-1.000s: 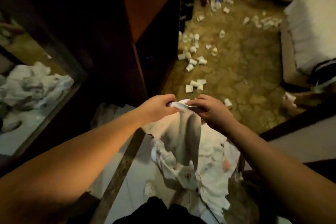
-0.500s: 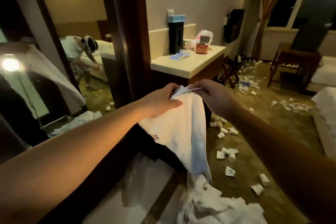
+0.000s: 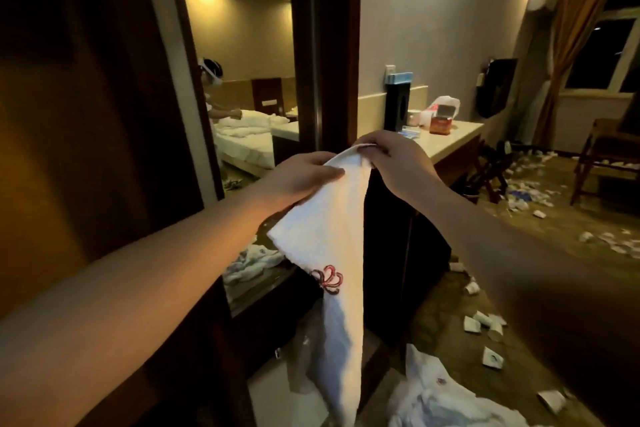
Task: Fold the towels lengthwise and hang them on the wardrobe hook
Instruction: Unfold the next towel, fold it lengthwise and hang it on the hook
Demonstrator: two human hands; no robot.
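**Holding one towel by its top edge, ready for the fold**

Pinching the top edge of the white towel [image 3: 332,253], your left hand [image 3: 301,173] and your right hand [image 3: 391,156] sit very near each other, almost touching. Both hands have the fingers curled on the cloth, so neither is free. You hold it this way, I think, so the two top corners come together and the cloth hangs down in one long strip; this is how a lengthwise fold begins. The weight of the towel pulls it straight, and this helps you.

Below your hands the towel hangs freely. One side corner sticks out under your left wrist, so the halves do not seem to lie exactly one on the other. A red embroidered flower [image 3: 327,279] shows on the towel, lower than that corner. The bottom end reaches close to the floor; I cannot tell if it touches.

Behind the towel stands the dark wardrobe [image 3: 332,45] with a mirror [image 3: 239,62] in it. A hook is not visible from here, so you must look for it before you hang.

To the right of the towel, on the floor, lies a pile of other towels [image 3: 446,402], probably waiting for their turn. Farther right from the towel, many small paper cups [image 3: 472,324] are scattered on the carpet, and beyond your right hand there is a desk [image 3: 450,139] with boxes.
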